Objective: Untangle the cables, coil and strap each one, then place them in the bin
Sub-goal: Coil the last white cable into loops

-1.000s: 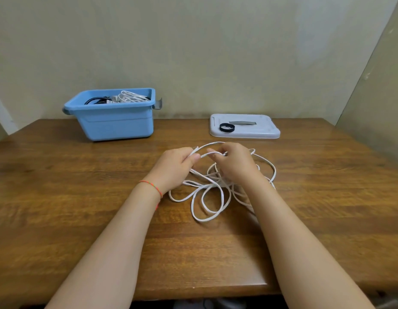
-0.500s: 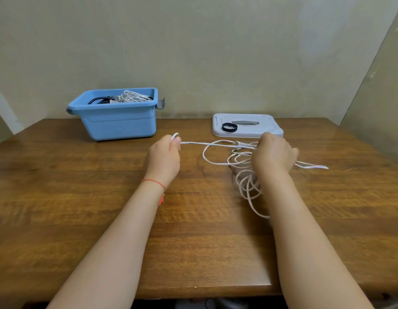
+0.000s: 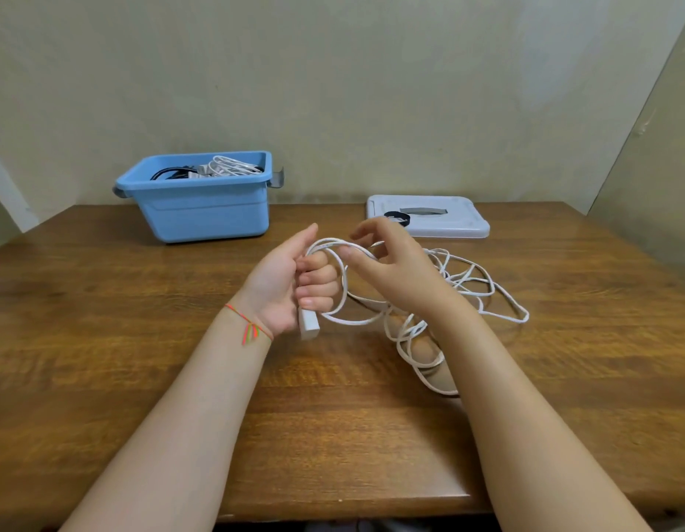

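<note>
A long white cable (image 3: 467,286) lies in loose tangled loops on the wooden table (image 3: 102,339), right of centre. My left hand (image 3: 291,278) grips the cable's end, its white plug (image 3: 308,324) sticking out below the curled fingers. One loop runs over the top of that fist and round below it. My right hand (image 3: 394,266) pinches the cable at the top of that loop, close beside the left hand. A blue bin (image 3: 202,209) holding coiled white and black cables stands at the back left.
A pale grey lid (image 3: 444,220) lies flat at the back right with a black strap ring (image 3: 397,217) on it, partly behind my right fingers. Walls close the table in at the back and right.
My hands were apart, stretching the cable out; they have come together again. The left hand has turned palm-up with the plug in its fist, and a loop now lies around it.
</note>
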{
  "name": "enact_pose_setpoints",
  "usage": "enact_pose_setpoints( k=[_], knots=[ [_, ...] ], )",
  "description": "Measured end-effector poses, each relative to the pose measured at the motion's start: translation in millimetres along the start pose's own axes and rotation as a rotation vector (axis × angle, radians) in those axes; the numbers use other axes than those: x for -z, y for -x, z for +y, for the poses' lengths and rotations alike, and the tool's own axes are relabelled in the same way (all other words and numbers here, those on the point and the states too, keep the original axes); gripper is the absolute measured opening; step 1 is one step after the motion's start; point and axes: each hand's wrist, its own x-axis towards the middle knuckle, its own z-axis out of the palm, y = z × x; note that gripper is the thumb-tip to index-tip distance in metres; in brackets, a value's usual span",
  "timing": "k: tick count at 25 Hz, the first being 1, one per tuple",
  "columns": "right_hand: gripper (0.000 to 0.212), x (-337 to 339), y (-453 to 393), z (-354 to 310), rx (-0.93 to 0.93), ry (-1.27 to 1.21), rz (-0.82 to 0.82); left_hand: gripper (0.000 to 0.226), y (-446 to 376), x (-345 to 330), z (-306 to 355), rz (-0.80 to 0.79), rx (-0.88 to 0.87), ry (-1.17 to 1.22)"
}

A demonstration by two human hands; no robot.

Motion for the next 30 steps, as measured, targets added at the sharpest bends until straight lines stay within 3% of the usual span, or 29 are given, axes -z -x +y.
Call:
enact_pose_setpoints(
  k=[3, 10, 16, 21, 27, 30],
  knots=[
    [0.031, 3, 1, 1, -0.060, -0.065, -0.124, 0.053, -4, 6, -1, -0.016, 0.000, 0.048],
    [0.035, 4, 2, -1, -0.053, -0.022, -0.152, 0.039, -4, 2, -5, 0.007, -0.044, -0.079],
    [0.005, 0, 1, 1, -0.125, -0.111, -0.138, 0.042, -6, -1, -11, 0.046, -0.105, -0.354],
    [0.022, 1, 3, -1, -0.097, -0.102, -0.221, 0.038, -4, 1, -9, -0.034, -0.066, -0.380],
    [0.013, 3, 6, -8, -0.191, -0.255, -0.123, 0.022, -2, -1, -13, 0.023, -0.136, -0.569],
    [0.009, 2, 4, -6, -0.234, -0.166, -0.056, 0.024, -4, -1, -13, 0.089, -0.173, -0.643]
  ],
)
